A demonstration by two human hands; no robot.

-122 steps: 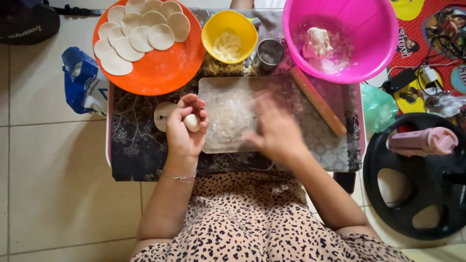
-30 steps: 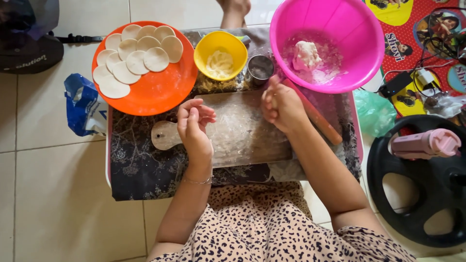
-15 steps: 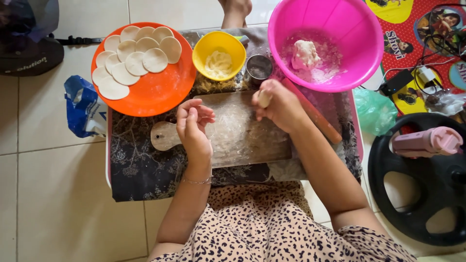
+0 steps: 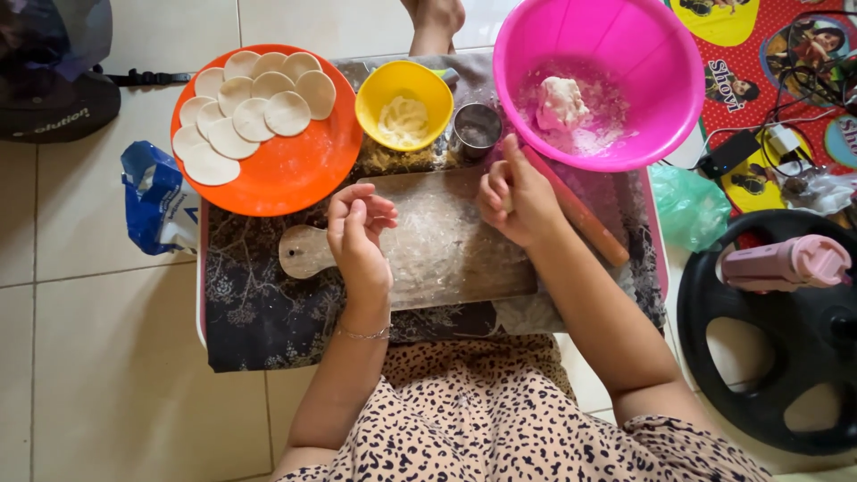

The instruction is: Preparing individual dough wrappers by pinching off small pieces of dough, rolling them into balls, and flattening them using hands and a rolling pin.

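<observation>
Status: approx. ten flat round white dough discs (image 4: 254, 112) lie overlapped on the round orange plastic plate (image 4: 299, 174), just beyond the left fingertips. One raw dough lump (image 4: 562, 103) sits in the big pink plastic bowl (image 4: 656, 85), past the right fingers, so in my judgement the job is partly done, w/ more dough to portion and roll.

Left hand (image 4: 357, 236): over the floured wooden board w/ paddle handle (image 4: 437, 254), fingers curled loosely inward, half closed; nothing seen in them.

Right hand (image 4: 516, 198): at the board's far right corner, fingers bunched tight; whether a dough piece sits inside, cannot tell.

Wooden rolling pin (image 4: 585, 223) lies just right of the right fingers, slanted along the board edge. Yellow plastic bowl w/ flour (image 4: 403, 103) and small steel cup (image 4: 476, 129) stand just beyond the fingers, btwn both hands.

Room: board centre bare btwn the hands. Far edge crowded by plate, bowls, cup. Black wheel-shaped object (image 4: 768, 330) well apart to the right; blue plastic bag (image 4: 156, 196) off the low table's patterned cloth (image 4: 259, 317), left.
</observation>
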